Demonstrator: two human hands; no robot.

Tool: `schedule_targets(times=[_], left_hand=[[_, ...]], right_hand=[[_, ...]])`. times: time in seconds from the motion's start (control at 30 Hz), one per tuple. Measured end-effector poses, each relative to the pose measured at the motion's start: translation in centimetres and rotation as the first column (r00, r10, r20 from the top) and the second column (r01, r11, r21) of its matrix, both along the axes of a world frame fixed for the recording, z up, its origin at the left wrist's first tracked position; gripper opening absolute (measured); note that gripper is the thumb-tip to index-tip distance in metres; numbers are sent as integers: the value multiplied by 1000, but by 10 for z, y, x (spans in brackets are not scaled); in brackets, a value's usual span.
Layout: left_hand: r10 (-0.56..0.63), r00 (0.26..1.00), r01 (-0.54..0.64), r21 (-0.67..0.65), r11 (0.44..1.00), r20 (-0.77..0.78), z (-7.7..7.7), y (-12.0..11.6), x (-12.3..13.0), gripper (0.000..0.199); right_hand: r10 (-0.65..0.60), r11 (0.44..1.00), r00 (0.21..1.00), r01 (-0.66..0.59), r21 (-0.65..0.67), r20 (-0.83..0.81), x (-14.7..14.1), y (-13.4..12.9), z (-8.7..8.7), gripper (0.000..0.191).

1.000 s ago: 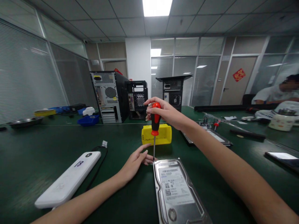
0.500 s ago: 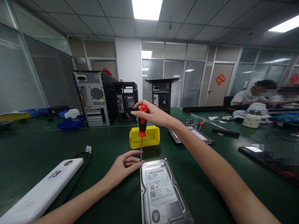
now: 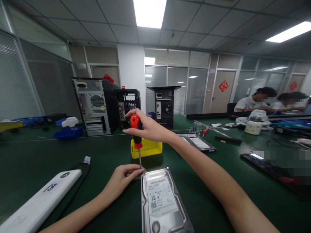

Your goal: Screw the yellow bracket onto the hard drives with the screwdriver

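Note:
A silver hard drive (image 3: 162, 197) lies label up on the green table in front of me. In my right hand (image 3: 148, 127) is a red and black screwdriver (image 3: 137, 132), gripped by its handle, its shaft slanting down to the drive's far left corner. My left hand (image 3: 123, 176) rests by that corner, thumb and fingers pinched together around the screwdriver's tip. Whatever is between those fingertips is too small or hidden to make out. Just behind the screwdriver stands a yellow bin (image 3: 150, 149).
Computer cases (image 3: 93, 106) stand at the back. More hard drives (image 3: 200, 142) lie beyond my right forearm. At left is a white power bank-like device (image 3: 46, 197) with a cable; a blue bin (image 3: 68, 132) sits behind. A phone-like dark slab (image 3: 267, 170) and people (image 3: 255, 100) are at right.
The screwdriver has gone from nearly upright to leaning, its handle tipped left. My left fingertips have closed in around its tip. The whole view has shifted slightly.

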State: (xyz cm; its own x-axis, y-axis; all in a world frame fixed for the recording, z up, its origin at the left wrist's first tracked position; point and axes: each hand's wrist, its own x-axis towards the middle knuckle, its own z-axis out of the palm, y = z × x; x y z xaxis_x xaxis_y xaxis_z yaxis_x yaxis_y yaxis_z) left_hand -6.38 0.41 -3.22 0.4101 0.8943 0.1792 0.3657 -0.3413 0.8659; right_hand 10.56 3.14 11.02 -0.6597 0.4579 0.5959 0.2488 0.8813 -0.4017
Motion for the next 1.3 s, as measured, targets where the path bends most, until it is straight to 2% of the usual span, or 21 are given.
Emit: schedule_targets(times=[0.1, 0.2, 0.3, 0.33, 0.37, 0.4, 0.43, 0.5, 0.6, 0.7, 0.8, 0.87, 0.97, 1.03, 1.07, 1.1, 1.17, 1.2, 1.23, 1.3], left_hand=[[-9, 1000, 9, 33, 999, -10, 1, -1, 1, 28], [-26, 999, 25, 19, 1000, 33, -2, 0, 0, 25], [-37, 997, 36, 6, 999, 69, -5, 2, -1, 24], [-37, 997, 36, 5, 999, 75, -5, 2, -1, 25], [-36, 996, 36, 1, 999, 77, -5, 2, -1, 25], [-32, 996, 33, -2, 999, 77, -4, 2, -1, 25], [-28, 997, 28, -5, 1000, 75, -4, 1, -1, 26], [-22, 997, 23, -14, 1000, 68, -2, 1, 0, 26], [-26, 998, 28, -29, 999, 61, 0, 0, 0, 25], [-21, 998, 24, -37, 999, 57, 1, 0, 0, 25], [-8, 999, 11, -43, 999, 49, 2, 0, 1, 26], [-6, 999, 7, -45, 999, 36, 2, 1, 2, 25], [-6, 1000, 7, -48, 999, 24, 2, 2, 2, 25], [-10, 1000, 11, -47, 999, 22, 0, 4, 1, 25], [-14, 1000, 15, -45, 999, 21, -1, 4, 1, 26], [-20, 1000, 20, -43, 999, 19, -2, 5, 0, 26], [-25, 1000, 26, -41, 999, 18, -3, 5, -1, 27], [-25, 999, 26, -41, 999, 21, -3, 6, -1, 28], [-25, 999, 26, -40, 999, 24, -4, 6, -1, 28], [-27, 999, 28, -39, 999, 32, -3, 6, -1, 29]], right_hand=[[24, 1000, 1000, -24, 20, 4, -3, -6, 1, 45], [-14, 995, 991, 26, 93, -132, 1, -14, 13, 39], [-200, 944, 930, 267, 193, -308, 22, -20, 30, 33], [-319, 902, 900, 384, 196, -296, 32, -20, 33, 33], [-469, 844, 859, 504, 184, -205, 44, -20, 31, 34], [-610, 779, 792, 607, 155, -34, 56, -19, 25, 38], [-706, 707, 687, 693, 137, 170, 70, -17, 14, 39], [-725, 658, 593, 747, 95, 351, 96, -12, -19, 33], [-729, 572, 464, 817, 74, 503, 131, -7, -77, 28], [-724, 525, 400, 848, 73, 562, 154, -9, -115, 33], [-740, 476, 350, 876, 79, 574, 167, -21, -127, 44], [-746, 454, 335, 888, 72, 576, 173, -32, -127, 48], [-749, 454, 355, 890, 44, 559, 186, -50, -126, 55], [-788, 418, 321, 906, 74, 526, 201, -59, -127, 65], [-815, 375, 268, 920, 114, 514, 210, -61, -129, 70], [-838, 308, 188, 938, 160, 512, 220, -62, -132, 74], [-857, 144, 9, 964, 222, 516, 243, -58, -139, 79], [-848, 81, -49, 972, 221, 527, 253, -55, -142, 80], [-845, 33, -90, 975, 220, 527, 263, -50, -145, 80], [-859, -19, -136, 972, 234, 494, 278, -40, -150, 81]])
